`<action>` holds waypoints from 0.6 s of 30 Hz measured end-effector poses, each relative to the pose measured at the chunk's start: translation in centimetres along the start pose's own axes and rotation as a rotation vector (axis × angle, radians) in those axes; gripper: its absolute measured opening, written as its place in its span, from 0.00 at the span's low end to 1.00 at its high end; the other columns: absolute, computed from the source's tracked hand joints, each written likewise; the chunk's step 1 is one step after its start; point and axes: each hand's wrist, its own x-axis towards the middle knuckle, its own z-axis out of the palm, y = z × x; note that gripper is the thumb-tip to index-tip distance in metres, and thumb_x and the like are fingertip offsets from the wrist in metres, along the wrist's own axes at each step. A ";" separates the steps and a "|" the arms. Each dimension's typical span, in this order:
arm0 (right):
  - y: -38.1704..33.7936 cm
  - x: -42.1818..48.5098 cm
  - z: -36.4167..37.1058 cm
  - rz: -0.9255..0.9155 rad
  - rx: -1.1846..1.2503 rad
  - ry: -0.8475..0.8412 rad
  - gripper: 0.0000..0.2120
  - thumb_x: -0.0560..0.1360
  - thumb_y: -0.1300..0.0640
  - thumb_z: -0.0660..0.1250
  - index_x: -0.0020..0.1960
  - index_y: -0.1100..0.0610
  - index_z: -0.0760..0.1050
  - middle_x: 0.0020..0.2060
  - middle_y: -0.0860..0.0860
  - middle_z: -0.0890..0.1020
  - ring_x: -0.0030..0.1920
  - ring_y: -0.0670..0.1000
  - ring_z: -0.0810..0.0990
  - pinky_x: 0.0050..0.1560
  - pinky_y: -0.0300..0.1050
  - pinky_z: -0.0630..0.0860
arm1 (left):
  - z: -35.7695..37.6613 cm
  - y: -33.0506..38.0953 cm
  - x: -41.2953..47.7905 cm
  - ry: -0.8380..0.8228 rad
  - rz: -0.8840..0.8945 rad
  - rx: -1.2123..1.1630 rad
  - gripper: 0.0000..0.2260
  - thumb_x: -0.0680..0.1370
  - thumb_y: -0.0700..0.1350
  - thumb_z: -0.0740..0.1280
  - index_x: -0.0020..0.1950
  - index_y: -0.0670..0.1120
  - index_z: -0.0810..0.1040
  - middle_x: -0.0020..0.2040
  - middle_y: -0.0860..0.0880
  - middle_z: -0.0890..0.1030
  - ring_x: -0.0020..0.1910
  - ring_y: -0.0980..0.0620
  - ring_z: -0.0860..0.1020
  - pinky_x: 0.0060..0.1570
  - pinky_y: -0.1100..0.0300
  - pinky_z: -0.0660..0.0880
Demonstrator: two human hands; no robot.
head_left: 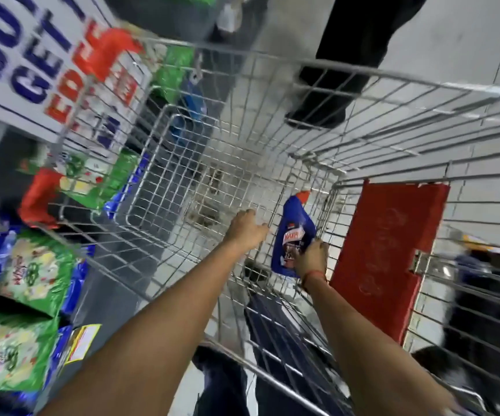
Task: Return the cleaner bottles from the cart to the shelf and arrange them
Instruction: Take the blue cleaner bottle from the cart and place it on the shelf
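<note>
Down inside the wire cart, both bare arms reach toward its floor. The right hand is wrapped around the lower end of a blue cleaner bottle, which lies tilted in the near right corner of the basket with its red cap pointing away from the person and its label facing up. The left hand sits just beside the bottle, to its left, fingers curled loosely over the mesh and holding nothing; a narrow gap shows between its fingertips and the bottle. A red thread circles the right wrist. Immediately right of the right hand, the red plastic flap of the child seat leans against the cart's back grid, crowding that corner. The rest of the basket floor ahead of the hands looks bare. Beyond the left arm, outside the cart wall, green and white packets and blue ones are stacked on shelving, blurred by motion, under a white sign with blue and red lettering. Far ahead of both hands, past the cart's front rim, someone's dark trouser leg and shoe stand on the pale tiled floor.
</note>
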 end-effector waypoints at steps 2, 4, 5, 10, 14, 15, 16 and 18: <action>0.3 1.1 0.4 -0.007 0.023 0.018 0.26 0.70 0.57 0.71 0.62 0.67 0.65 0.60 0.63 0.70 0.60 0.62 0.71 0.58 0.51 0.71 | 2.2 -0.3 1.9 -0.041 -0.070 -0.089 0.21 0.77 0.47 0.61 0.69 0.41 0.67 0.68 0.39 0.71 0.64 0.40 0.72 0.64 0.45 0.71; 0.9 2.1 0.9 -0.032 0.083 0.021 0.25 0.70 0.61 0.71 0.62 0.65 0.65 0.59 0.63 0.71 0.60 0.62 0.72 0.59 0.51 0.70 | 4.1 -0.2 3.4 -0.061 -0.131 -0.158 0.19 0.77 0.47 0.60 0.66 0.40 0.70 0.65 0.39 0.74 0.61 0.41 0.74 0.62 0.49 0.72; 1.0 2.2 1.1 -0.046 0.103 0.027 0.24 0.70 0.62 0.71 0.62 0.65 0.65 0.58 0.63 0.72 0.59 0.62 0.71 0.58 0.51 0.70 | 4.9 -0.2 4.0 -0.061 -0.161 -0.200 0.18 0.77 0.47 0.60 0.64 0.39 0.72 0.63 0.38 0.76 0.58 0.41 0.75 0.58 0.52 0.72; 2.7 3.4 2.4 -0.099 0.143 0.026 0.27 0.70 0.63 0.70 0.65 0.62 0.63 0.54 0.63 0.77 0.57 0.61 0.71 0.50 0.44 0.62 | 8.7 -0.9 6.5 -0.166 -0.288 -0.456 0.22 0.78 0.54 0.54 0.54 0.38 0.78 0.57 0.36 0.80 0.54 0.40 0.78 0.60 0.46 0.74; 2.1 5.1 1.2 0.028 0.253 -0.145 0.30 0.66 0.66 0.72 0.64 0.61 0.64 0.54 0.58 0.77 0.57 0.60 0.74 0.48 0.45 0.76 | 7.9 0.1 5.3 -0.191 -0.327 -0.605 0.22 0.82 0.53 0.49 0.56 0.40 0.77 0.52 0.42 0.80 0.40 0.48 0.76 0.41 0.58 0.72; 1.6 5.3 0.8 0.055 0.250 -0.217 0.30 0.65 0.67 0.74 0.63 0.63 0.65 0.53 0.56 0.77 0.55 0.57 0.76 0.41 0.39 0.76 | 7.6 0.1 5.1 -0.215 -0.330 -0.618 0.24 0.82 0.54 0.48 0.60 0.40 0.75 0.49 0.43 0.78 0.37 0.50 0.74 0.37 0.60 0.70; 1.3 5.4 0.6 0.044 0.240 -0.275 0.30 0.63 0.67 0.76 0.61 0.64 0.67 0.51 0.55 0.78 0.52 0.55 0.77 0.39 0.37 0.75 | 7.2 0.0 4.9 -0.227 -0.336 -0.634 0.25 0.82 0.54 0.47 0.62 0.39 0.74 0.47 0.42 0.78 0.36 0.51 0.74 0.35 0.61 0.69; 0.8 5.2 0.4 -0.006 0.261 -0.358 0.29 0.59 0.65 0.78 0.57 0.63 0.72 0.51 0.57 0.80 0.49 0.53 0.78 0.45 0.42 0.76 | 6.1 -0.5 4.5 -0.227 -0.336 -0.664 0.25 0.82 0.55 0.46 0.63 0.39 0.72 0.48 0.42 0.78 0.36 0.50 0.74 0.36 0.61 0.70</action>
